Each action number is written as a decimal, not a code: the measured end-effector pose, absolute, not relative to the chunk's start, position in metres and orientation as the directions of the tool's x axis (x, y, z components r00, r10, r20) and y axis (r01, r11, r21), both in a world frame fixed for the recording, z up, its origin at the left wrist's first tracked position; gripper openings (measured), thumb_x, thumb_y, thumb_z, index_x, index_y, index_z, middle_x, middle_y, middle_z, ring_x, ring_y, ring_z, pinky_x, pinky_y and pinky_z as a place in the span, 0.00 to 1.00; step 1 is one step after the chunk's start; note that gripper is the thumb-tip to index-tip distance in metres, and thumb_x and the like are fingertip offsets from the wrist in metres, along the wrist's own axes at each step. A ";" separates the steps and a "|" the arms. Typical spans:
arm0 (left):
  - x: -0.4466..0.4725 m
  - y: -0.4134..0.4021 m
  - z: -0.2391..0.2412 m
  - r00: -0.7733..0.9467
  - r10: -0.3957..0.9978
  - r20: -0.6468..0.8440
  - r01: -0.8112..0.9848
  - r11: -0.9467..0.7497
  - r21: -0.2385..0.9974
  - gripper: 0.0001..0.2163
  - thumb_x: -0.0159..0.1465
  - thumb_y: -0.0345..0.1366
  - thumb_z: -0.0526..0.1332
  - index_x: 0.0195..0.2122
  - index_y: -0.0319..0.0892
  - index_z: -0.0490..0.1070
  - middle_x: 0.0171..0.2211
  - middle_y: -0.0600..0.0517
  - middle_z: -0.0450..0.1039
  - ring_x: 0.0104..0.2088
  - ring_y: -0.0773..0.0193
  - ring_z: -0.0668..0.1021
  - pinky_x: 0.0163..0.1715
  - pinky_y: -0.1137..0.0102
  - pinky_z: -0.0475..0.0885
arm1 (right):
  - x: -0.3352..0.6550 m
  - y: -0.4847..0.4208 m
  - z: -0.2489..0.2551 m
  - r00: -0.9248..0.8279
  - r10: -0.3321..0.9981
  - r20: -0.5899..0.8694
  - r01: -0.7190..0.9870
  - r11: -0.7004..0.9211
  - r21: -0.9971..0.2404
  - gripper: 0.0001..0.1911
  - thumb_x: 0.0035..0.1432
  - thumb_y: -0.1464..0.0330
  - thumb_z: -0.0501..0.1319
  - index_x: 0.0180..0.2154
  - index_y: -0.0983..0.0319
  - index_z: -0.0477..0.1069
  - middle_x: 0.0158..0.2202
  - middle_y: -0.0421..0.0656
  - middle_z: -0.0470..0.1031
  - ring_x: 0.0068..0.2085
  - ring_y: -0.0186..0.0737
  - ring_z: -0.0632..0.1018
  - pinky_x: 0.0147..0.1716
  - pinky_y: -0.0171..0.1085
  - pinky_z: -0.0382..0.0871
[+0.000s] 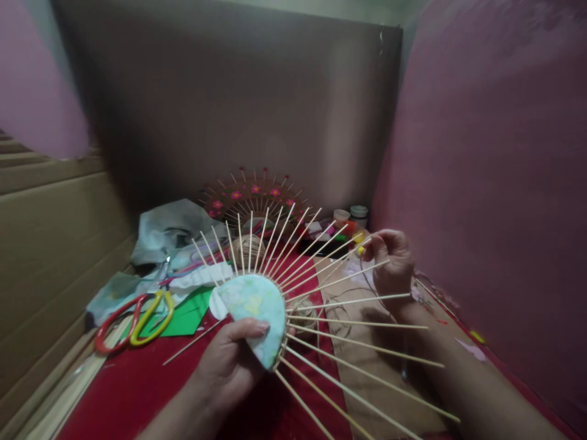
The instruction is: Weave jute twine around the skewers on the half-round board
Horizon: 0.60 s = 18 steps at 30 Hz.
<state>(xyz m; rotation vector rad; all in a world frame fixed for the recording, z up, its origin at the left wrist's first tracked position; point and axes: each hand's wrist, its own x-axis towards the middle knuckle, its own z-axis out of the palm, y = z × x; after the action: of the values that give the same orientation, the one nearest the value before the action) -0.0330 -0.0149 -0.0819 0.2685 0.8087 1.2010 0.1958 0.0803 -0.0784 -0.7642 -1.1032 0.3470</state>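
Observation:
My left hand [233, 360] grips a pale blue half-disc [257, 299] by its lower edge, thumb on top and the other fingers hidden beneath. Many thin wooden sticks [348, 301] fan out from the disc's curved rim. Over at the right, my right hand [392, 260] is closed in a pinch on brown twine [367, 278], close to the tips of the upper right sticks. A loop of this twine hangs below the fingers. Behind the sticks a ball of twine [305, 315] lies partly hidden, with loose strands around it.
Scissors with red and yellow handles [151, 327] lie on green paper [192, 315] at the left. A second twine ball [247, 250] and a flower-decorated fan-shaped piece [254, 192] stand at the back. Small jars [358, 214] stand back right; walls close in both sides.

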 end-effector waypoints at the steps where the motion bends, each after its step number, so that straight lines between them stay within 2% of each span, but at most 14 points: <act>1: -0.033 -0.015 -0.082 0.131 0.903 -0.410 -0.723 0.370 0.584 0.21 0.47 0.16 0.52 0.42 0.32 0.67 0.24 0.44 0.75 0.25 0.58 0.78 0.28 0.66 0.76 | 0.196 0.081 -0.078 0.431 0.628 0.649 0.068 0.694 -0.717 0.08 0.54 0.63 0.58 0.31 0.59 0.61 0.21 0.34 0.65 0.19 0.28 0.66 0.20 0.30 0.62; 3: -0.034 -0.014 -0.082 0.132 0.903 -0.408 -0.721 0.370 0.586 0.22 0.47 0.16 0.52 0.43 0.32 0.67 0.24 0.44 0.75 0.24 0.57 0.78 0.27 0.65 0.76 | 0.200 0.082 -0.076 0.381 0.735 0.560 -0.098 0.635 -0.766 0.08 0.52 0.64 0.60 0.30 0.59 0.62 0.19 0.33 0.64 0.18 0.28 0.65 0.18 0.30 0.61; 5: -0.035 -0.014 -0.081 0.126 0.905 -0.407 -0.716 0.367 0.594 0.22 0.46 0.16 0.52 0.44 0.31 0.66 0.24 0.43 0.75 0.24 0.56 0.78 0.27 0.63 0.76 | 0.206 0.084 -0.075 0.248 0.864 0.438 -0.279 0.497 -0.822 0.09 0.50 0.64 0.61 0.28 0.60 0.61 0.17 0.32 0.61 0.16 0.27 0.62 0.15 0.30 0.58; 7: -0.035 -0.013 -0.080 0.111 0.911 -0.398 -0.720 0.349 0.600 0.23 0.46 0.16 0.52 0.45 0.30 0.66 0.23 0.44 0.75 0.25 0.56 0.78 0.28 0.63 0.76 | 0.214 0.086 -0.075 0.092 0.938 0.335 -0.369 0.345 -0.863 0.10 0.50 0.65 0.60 0.25 0.60 0.59 0.16 0.32 0.57 0.15 0.27 0.58 0.14 0.30 0.55; 10: -0.036 -0.010 -0.081 0.123 0.909 -0.398 -0.723 0.357 0.592 0.23 0.46 0.15 0.52 0.45 0.30 0.66 0.23 0.44 0.75 0.26 0.56 0.78 0.30 0.62 0.76 | 0.223 0.088 -0.074 -0.061 0.965 0.255 -0.370 0.215 -0.904 0.13 0.48 0.64 0.59 0.22 0.59 0.54 0.15 0.31 0.50 0.15 0.27 0.52 0.12 0.29 0.50; 13: -0.037 -0.010 -0.083 0.174 0.903 -0.393 -0.712 0.391 0.583 0.21 0.45 0.16 0.53 0.41 0.30 0.69 0.22 0.44 0.75 0.25 0.57 0.78 0.29 0.63 0.76 | 0.224 0.089 -0.075 -0.147 0.966 0.212 -0.327 0.155 -0.932 0.14 0.48 0.64 0.58 0.21 0.59 0.52 0.15 0.30 0.44 0.15 0.27 0.46 0.11 0.29 0.45; 18: -0.042 -0.015 -0.086 0.270 0.904 -0.332 -0.678 0.423 0.601 0.12 0.42 0.19 0.56 0.28 0.32 0.73 0.20 0.45 0.75 0.21 0.59 0.77 0.23 0.69 0.75 | 0.202 0.083 -0.084 -0.150 0.964 0.220 -0.174 0.193 -0.965 0.12 0.48 0.66 0.57 0.21 0.59 0.53 0.16 0.31 0.47 0.15 0.27 0.50 0.12 0.28 0.47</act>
<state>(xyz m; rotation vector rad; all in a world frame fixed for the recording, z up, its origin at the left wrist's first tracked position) -0.0420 -0.0148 -0.0864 0.3746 0.7064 1.0992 0.2021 0.0830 -0.0836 -0.8538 -1.3022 1.2419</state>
